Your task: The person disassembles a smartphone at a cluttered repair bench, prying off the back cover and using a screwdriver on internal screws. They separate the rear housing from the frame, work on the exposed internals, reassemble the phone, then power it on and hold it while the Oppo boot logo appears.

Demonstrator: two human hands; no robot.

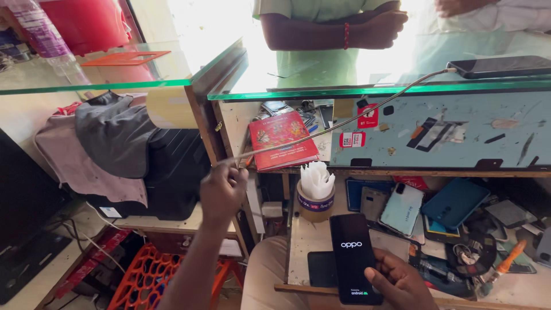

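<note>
Head view, glass counter (321, 92), cluttered wooden shelf (402, 172), orange crate (149, 275) below

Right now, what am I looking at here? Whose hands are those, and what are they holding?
This is one picture, taken by a camera worn on a person's head, so you look down just as that person does. The two hands at the bottom are that person's own.

The right hand holds a black phone with its screen lit. The left hand is closed on the end of a grey cable. The cable runs up to another phone lying on the glass counter.

Under the counter is a shelf with a red book. Lower down sits a tape roll with white paper in it, and a heap of phones and cases.

Across the counter stands another person in a green shirt, arms folded.
</note>
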